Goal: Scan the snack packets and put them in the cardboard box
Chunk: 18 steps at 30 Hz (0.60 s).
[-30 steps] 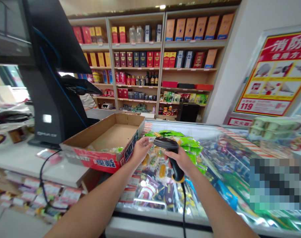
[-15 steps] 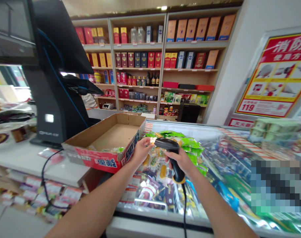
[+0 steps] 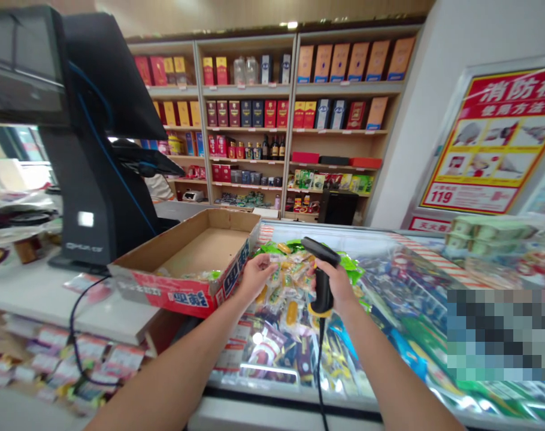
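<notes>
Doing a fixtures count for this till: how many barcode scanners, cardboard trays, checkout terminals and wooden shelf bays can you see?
Barcode scanner, in the right hand: 1
Cardboard tray: 1
Checkout terminal: 1
Wooden shelf bays: 3
Total: 6

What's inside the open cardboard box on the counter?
The cardboard box has a bare brown floor, with a few green snack packets lying along its front wall; that wall hides anything right behind it.
</notes>
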### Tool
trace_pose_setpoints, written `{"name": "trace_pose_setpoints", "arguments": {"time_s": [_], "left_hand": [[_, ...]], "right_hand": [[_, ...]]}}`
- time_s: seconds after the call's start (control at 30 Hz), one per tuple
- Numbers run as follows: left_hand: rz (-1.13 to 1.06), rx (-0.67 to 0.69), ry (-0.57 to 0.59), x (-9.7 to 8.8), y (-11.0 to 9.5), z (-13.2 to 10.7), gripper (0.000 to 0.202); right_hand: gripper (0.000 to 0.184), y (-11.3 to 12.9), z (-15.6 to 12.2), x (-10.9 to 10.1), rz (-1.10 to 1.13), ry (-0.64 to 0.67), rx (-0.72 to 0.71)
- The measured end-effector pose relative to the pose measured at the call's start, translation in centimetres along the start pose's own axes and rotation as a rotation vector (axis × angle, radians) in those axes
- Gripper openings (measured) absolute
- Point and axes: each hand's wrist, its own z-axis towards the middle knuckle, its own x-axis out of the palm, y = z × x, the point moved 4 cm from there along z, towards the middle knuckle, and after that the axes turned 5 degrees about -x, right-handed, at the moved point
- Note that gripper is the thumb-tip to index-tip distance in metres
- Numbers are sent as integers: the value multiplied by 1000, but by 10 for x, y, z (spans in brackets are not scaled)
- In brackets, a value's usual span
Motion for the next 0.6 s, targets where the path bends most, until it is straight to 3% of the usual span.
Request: {"name": "trace_pose_setpoints", "arguments": {"time_s": [0.13, 0.27, 0.33, 0.47, 0.6], "left_hand": [[18, -18, 14, 1, 4, 4, 34], [295, 55, -76, 2, -4, -1, 31], [471, 180, -116, 4, -25, -8, 31], [678, 412, -68, -7, -93, -17, 19], [935, 265, 56, -53, -140, 7, 14]], "right_hand": [[24, 10, 8, -12, 162, -133, -46], [26, 9, 13, -23, 245, -223, -72], [26, 7, 16, -26, 245, -226, -90], [27, 5, 17, -25, 213, -192, -117], [30, 10, 10, -17, 231, -209, -97]]}}
